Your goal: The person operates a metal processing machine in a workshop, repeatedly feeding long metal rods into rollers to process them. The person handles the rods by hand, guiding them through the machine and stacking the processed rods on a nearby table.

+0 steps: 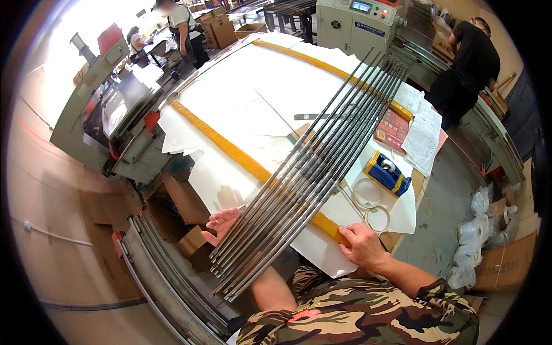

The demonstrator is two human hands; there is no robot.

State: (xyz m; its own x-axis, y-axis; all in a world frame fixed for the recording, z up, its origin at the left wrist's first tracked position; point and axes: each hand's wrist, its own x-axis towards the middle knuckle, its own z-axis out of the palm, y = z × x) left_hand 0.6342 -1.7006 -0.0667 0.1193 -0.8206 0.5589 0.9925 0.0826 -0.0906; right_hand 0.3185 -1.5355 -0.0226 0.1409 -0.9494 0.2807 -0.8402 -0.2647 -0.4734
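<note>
Several long dark metal rods [310,167] lie side by side, slanting over the white-papered table [230,98], with their near ends past its front edge. My left forearm passes beneath these near ends. My left hand [222,224] shows on the left side of the rods, fingers spread and palm turned up; whether it bears their weight, I cannot tell. At the front edge, right of the rods, my right hand [363,246] has its fingers bent over the end of a yellow-taped strip [329,226]. Its fingertips are partly hidden.
A blue and yellow tape dispenser [388,173], tape rings [378,219], a red booklet [392,131] and paper sheets [422,138] lie to the right. Metal rails [167,276] stand at lower left. Machines flank the table. One person [468,69] stands far right; others are at far left.
</note>
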